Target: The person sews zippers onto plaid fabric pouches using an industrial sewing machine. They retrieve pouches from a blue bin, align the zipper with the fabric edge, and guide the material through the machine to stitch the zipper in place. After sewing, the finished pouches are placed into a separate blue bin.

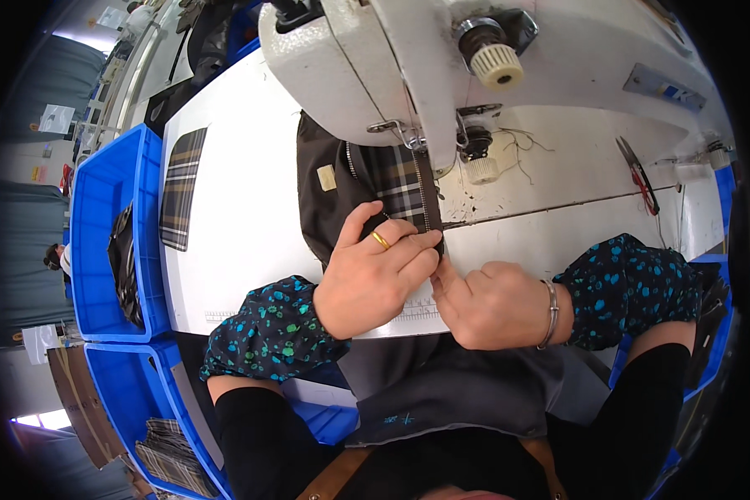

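Observation:
Under the sewing machine's needle area lies a dark brown fabric piece with a plaid panel and zipper teeth along its edge. My left hand, wearing a gold ring, rests on the fabric's near end, fingers stretched out and pressing it down. Close beside it, my right hand pinches the near corner of the brown edge strip between thumb and fingers. The fingertips of both hands nearly meet there and cover that corner. The white sewing machine stands over the fabric's far end.
A loose plaid piece lies at the table's left. Blue bins stand beyond that edge, one with stacked plaid pieces. Red-handled scissors and loose threads lie on the right. A printed ruler runs along the near edge.

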Action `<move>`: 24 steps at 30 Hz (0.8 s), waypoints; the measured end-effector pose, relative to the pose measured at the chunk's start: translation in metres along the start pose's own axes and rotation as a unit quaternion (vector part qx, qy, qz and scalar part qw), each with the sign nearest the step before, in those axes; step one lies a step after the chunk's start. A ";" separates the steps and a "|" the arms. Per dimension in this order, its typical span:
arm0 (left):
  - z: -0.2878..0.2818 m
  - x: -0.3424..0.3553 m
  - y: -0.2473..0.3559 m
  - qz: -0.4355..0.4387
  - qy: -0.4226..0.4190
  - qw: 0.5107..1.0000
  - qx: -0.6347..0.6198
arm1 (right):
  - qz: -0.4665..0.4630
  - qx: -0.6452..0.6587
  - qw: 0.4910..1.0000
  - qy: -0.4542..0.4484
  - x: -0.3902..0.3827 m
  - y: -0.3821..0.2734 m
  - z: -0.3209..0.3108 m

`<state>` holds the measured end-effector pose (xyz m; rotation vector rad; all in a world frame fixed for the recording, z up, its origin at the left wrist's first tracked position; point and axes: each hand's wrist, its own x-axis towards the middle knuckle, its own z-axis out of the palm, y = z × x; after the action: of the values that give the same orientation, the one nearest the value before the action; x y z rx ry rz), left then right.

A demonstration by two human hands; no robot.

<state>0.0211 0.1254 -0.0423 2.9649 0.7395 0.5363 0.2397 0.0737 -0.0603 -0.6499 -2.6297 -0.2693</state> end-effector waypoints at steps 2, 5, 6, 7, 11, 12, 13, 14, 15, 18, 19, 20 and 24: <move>-0.001 0.000 0.001 -0.002 -0.002 1.000 -0.003 | -0.002 -0.001 1.000 0.000 0.001 0.000 0.000; -0.001 0.001 0.001 -0.004 -0.006 1.000 -0.010 | -0.006 -0.005 1.000 -0.002 0.001 0.000 0.000; 0.000 0.001 0.001 -0.003 -0.005 1.000 -0.011 | -0.008 -0.008 1.000 -0.004 0.001 0.001 0.000; 0.000 0.002 -0.001 -0.003 -0.005 1.000 -0.011 | -0.004 -0.020 1.000 0.000 0.001 0.001 0.000; 0.001 0.010 -0.011 -0.014 -0.009 1.000 0.000 | 0.014 -0.027 0.999 0.016 0.004 0.009 0.006; 0.005 0.012 -0.015 -0.018 0.001 1.000 -0.002 | 0.019 -0.020 0.999 0.020 0.006 0.013 0.008; 0.008 0.014 -0.019 -0.023 0.004 1.000 0.003 | 0.022 -0.022 0.999 0.017 0.008 0.016 0.009; 0.009 0.015 -0.023 -0.028 0.006 1.000 0.008 | 0.026 -0.024 0.999 0.013 0.009 0.020 0.011; 0.012 0.017 -0.027 -0.032 0.009 0.999 0.013 | 0.030 -0.026 0.999 0.010 0.010 0.023 0.013; 0.017 0.023 -0.040 -0.036 0.015 0.999 0.007 | 0.036 -0.054 0.998 0.014 0.012 0.033 0.021; 0.018 0.025 -0.044 -0.037 0.017 0.999 0.004 | 0.047 -0.064 0.997 0.001 0.012 0.034 0.022; 0.019 0.027 -0.047 -0.042 0.023 0.999 -0.002 | 0.059 -0.073 0.995 -0.012 0.011 0.036 0.023; 0.024 0.031 -0.054 -0.055 0.033 0.998 0.003 | 0.082 -0.061 0.995 -0.012 0.013 0.041 0.025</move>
<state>0.0309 0.1885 -0.0608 2.9024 0.9043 0.6268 0.2403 0.1221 -0.0729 -0.9086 -2.5798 -0.3761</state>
